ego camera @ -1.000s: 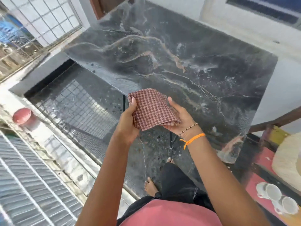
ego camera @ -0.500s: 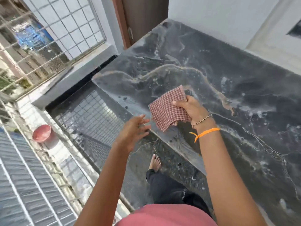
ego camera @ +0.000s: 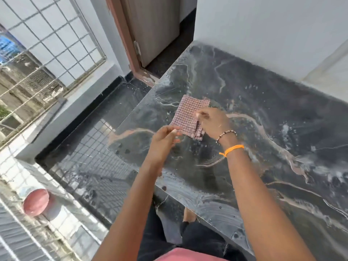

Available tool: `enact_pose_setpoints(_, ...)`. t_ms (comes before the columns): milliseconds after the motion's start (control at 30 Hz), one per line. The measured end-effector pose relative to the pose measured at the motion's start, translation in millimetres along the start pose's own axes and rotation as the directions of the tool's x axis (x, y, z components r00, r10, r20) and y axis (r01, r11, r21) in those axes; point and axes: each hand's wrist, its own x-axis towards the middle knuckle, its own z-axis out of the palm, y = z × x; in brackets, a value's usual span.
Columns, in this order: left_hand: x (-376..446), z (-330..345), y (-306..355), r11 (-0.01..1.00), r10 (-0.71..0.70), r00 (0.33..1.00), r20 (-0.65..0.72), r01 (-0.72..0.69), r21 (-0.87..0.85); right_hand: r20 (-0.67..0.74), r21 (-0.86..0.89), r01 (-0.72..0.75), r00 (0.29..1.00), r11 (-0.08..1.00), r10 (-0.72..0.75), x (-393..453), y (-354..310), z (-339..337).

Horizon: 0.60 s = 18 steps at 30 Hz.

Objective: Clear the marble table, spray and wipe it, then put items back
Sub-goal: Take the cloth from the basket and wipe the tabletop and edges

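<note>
The folded red-and-white checked cloth (ego camera: 189, 117) lies near the far left corner of the dark veined marble counter (ego camera: 263, 129), apparently flat on the wet surface, though motion blur prevents certainty. The right hand (ego camera: 212, 122) rests on the cloth's near right edge with its fingers bent over it; whether its grip pinches the fabric or merely presses it cannot be told. The left hand (ego camera: 163, 138) hovers just beside the cloth's near corner, fingers loosely curled, grip empty. Droplets and streaks show across the counter, and smear arcs mark the near edge. In the inspector's judgement the wiping step is in hand; done well, it calls for a flat palm on the cloth, overlapping strokes from the far corner toward the near edge, and the free hand kept clear.
</note>
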Motion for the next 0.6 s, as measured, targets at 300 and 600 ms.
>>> enact_pose_setpoints(300, 111, -60, 9, 0.921, 0.152, 0.988, 0.027, -0.151, 0.359, -0.179, -0.247, -0.198, 0.971, 0.949, 0.156, 62, -27, 78)
enact_pose_setpoints(600, 173, -116, 7, 0.906, 0.012, 0.997, 0.073, -0.042, 0.421, -0.229, -0.483, -0.294, 0.952, 0.824, 0.205, 45, -56, 149)
